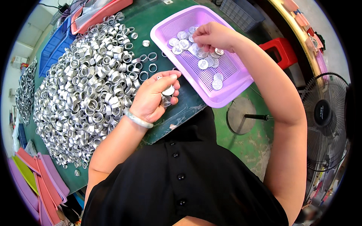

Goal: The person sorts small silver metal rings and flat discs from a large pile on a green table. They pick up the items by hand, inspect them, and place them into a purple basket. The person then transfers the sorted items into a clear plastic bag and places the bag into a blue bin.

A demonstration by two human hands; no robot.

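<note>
My left hand is closed around several round silver metal discs, over the near edge of the green table. A pale bangle circles that wrist. My right hand reaches over a purple perforated plastic basket, its fingers pinched together just above the discs inside. Whatever those fingertips may grip is hidden. Embossed silver discs lie loose in the basket, mostly grouped toward its far half, with a pair nearer to me.
A large heap of silver metal rings covers the table's left side. Behind it are a blue crate and a red tray. Stacked coloured bins stand lower left. On the right are a red stool and a standing fan.
</note>
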